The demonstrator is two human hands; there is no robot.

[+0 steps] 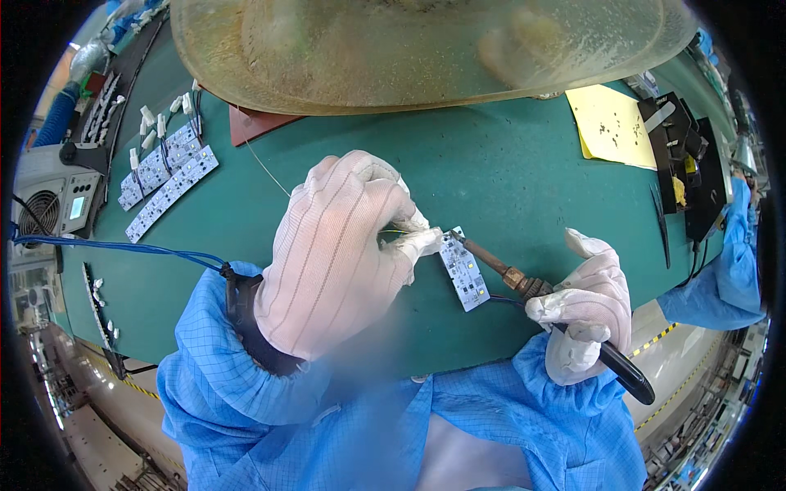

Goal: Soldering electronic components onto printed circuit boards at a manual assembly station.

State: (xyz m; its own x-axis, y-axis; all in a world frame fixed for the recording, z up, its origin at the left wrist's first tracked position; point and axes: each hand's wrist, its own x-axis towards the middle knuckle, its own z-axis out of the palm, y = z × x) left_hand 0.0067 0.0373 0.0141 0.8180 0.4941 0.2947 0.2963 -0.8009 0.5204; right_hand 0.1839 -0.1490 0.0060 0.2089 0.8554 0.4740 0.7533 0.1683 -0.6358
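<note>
A small white circuit board [464, 274] lies on the green mat in front of me. My left hand [336, 245], in a striped white glove with a black wrist strap, pinches thin solder wire by the board's upper end. The wire [266, 170] trails out behind that hand toward a reddish-brown pad; a short yellowish length shows between the fingers. My right hand [594, 303], also gloved, is closed around a soldering iron [524, 282] with a black handle. Its tip touches or nearly touches the board's upper corner. A dark lead leaves the board's lower right side, passing behind the iron.
Longer circuit boards [173, 192] with white connectors lie at the left, near a grey fan unit [61, 200]. A stained clear shield [434, 53] hangs across the top. Yellow paper [610, 127], black tweezers [660, 225] and a black stand [708, 184] are at right.
</note>
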